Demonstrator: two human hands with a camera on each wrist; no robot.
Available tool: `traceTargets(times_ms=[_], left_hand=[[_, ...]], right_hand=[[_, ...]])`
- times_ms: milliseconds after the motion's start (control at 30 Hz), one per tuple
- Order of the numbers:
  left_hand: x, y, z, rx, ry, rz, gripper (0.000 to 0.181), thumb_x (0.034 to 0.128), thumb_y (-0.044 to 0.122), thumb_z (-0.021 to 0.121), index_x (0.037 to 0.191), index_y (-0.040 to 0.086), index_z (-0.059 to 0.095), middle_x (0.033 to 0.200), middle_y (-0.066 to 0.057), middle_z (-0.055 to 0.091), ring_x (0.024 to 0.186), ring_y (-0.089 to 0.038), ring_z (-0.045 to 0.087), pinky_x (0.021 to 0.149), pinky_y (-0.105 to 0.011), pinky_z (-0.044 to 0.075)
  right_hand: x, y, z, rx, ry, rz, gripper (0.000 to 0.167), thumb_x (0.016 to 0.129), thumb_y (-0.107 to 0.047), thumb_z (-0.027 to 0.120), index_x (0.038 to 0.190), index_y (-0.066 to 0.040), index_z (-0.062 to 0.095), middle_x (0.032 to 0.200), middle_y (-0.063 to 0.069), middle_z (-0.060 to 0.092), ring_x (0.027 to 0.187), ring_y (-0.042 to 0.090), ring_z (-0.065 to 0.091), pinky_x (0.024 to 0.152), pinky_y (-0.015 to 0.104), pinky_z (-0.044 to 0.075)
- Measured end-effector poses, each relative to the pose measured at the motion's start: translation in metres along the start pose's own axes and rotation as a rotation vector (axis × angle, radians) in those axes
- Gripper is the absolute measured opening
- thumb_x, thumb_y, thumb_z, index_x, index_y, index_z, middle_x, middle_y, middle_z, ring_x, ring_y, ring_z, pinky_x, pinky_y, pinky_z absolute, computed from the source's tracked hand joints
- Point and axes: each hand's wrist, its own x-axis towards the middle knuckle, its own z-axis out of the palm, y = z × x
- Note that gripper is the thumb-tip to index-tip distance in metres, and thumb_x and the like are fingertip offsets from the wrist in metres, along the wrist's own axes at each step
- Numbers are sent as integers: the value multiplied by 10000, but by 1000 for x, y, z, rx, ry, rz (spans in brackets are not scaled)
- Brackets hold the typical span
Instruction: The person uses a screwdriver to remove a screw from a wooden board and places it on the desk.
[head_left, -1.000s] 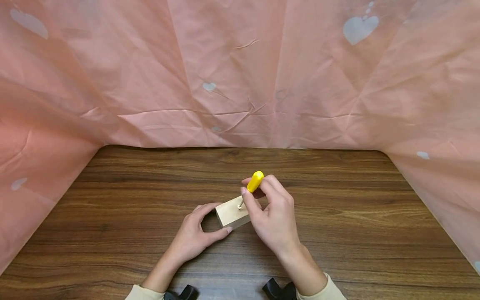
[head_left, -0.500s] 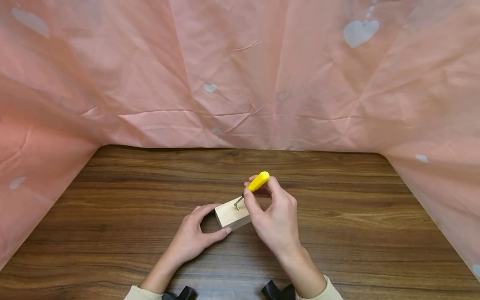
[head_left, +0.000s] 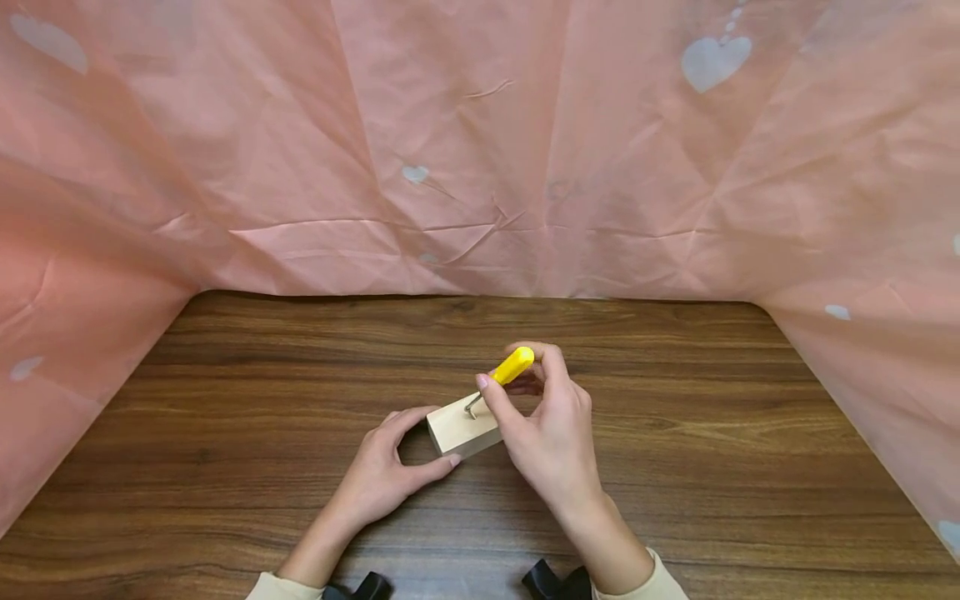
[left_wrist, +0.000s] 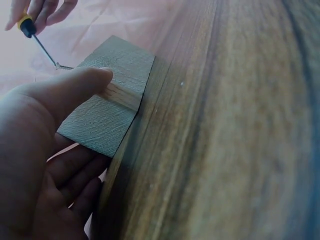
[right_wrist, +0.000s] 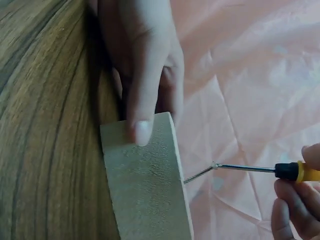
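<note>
A pale wooden block (head_left: 450, 429) lies on the table, its near end held between the thumb and fingers of my left hand (head_left: 386, 471). Out of its top face a metal screw (right_wrist: 199, 175) stands at a slant, its threads partly exposed. My right hand (head_left: 551, 429) pinches the yellow handle of a screwdriver (head_left: 515, 365) between thumb and fingers. In the right wrist view the screwdriver's tip meets the screw head, and shaft and screw form a bent line. The right hand hides the block's far end in the head view.
The brown wood-grain table (head_left: 300, 358) spreads around the hands. Pink cloth (head_left: 480, 150) with pale hearts hangs along the back and both sides. Black wrist mounts (head_left: 555, 579) show at the bottom edge near the sleeves.
The screwdriver has tipped over toward the right, its tip shifting slightly left with the screw leaning. My right fingers have changed their place on the handle. My left hand keeps its hold.
</note>
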Motion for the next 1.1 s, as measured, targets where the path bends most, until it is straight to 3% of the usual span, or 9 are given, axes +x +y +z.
traceTargets(times_ms=[133, 267, 467, 567, 667, 933, 1000, 1100], left_hand=[[0, 0, 0, -1, 0, -2, 563, 823, 391, 943, 1334, 322, 718, 1284, 161, 742, 1222, -114, 643, 1097, -449, 495], [0, -1, 0, -11, 3, -1, 563, 819, 375, 947, 1331, 323, 719, 1279, 157, 744, 1210, -114, 644, 1091, -449, 497], [0, -1, 1, -7, -3, -2, 565, 824, 373, 943, 1339, 309, 719, 1289, 143, 744, 1215, -114, 644, 1090, -452, 499], [0, -1, 1, -12, 0, -4, 572, 818, 360, 947, 1340, 308, 720, 1283, 141, 744, 1208, -106, 646, 1091, -451, 501], [0, -1, 0, -12, -2, -3, 571, 819, 360, 948, 1340, 313, 719, 1279, 148, 742, 1202, -97, 644, 1086, -440, 502], [1, 0, -1, -14, 0, 11, 569, 818, 366, 950, 1336, 335, 717, 1285, 163, 739, 1219, -98, 645, 1102, -447, 499], [1, 0, -1, -16, -1, 10, 564, 820, 375, 947, 1334, 344, 715, 1286, 170, 736, 1225, -96, 643, 1107, -450, 496], [-1, -1, -2, -25, -1, -1, 556, 826, 392, 942, 1332, 355, 714, 1286, 175, 733, 1230, -92, 641, 1113, -462, 488]], right_hand=[[0, -1, -1, 11, -6, -13, 214, 928, -81, 833, 1080, -90, 683, 949, -12, 795, 852, 127, 749, 784, 400, 629], [-1, 1, 2, 4, -19, -67, 151, 967, -106, 791, 1100, -84, 725, 1007, 1, 743, 859, 107, 699, 740, 324, 605], [-2, 3, 4, -25, -24, -75, 230, 950, -126, 826, 1159, -68, 748, 974, 20, 646, 769, 104, 632, 612, 256, 530], [-1, 3, 3, -25, -39, -16, 369, 923, -33, 809, 1273, -67, 699, 979, 15, 689, 790, 114, 644, 652, 269, 546], [-1, 1, 3, -22, -58, 51, 415, 902, -3, 800, 1287, -78, 665, 981, 8, 724, 800, 118, 646, 680, 258, 549], [4, 4, -7, -48, 28, 91, 219, 934, -103, 816, 1098, -88, 672, 927, 25, 701, 754, 152, 647, 635, 200, 517], [8, 10, -17, -82, -4, 162, 193, 961, -156, 804, 1059, -97, 649, 897, 41, 686, 745, 168, 637, 651, 204, 511], [14, 24, -36, -171, -138, 291, 232, 985, -248, 792, 1041, -105, 618, 881, 62, 697, 758, 172, 632, 671, 231, 500]])
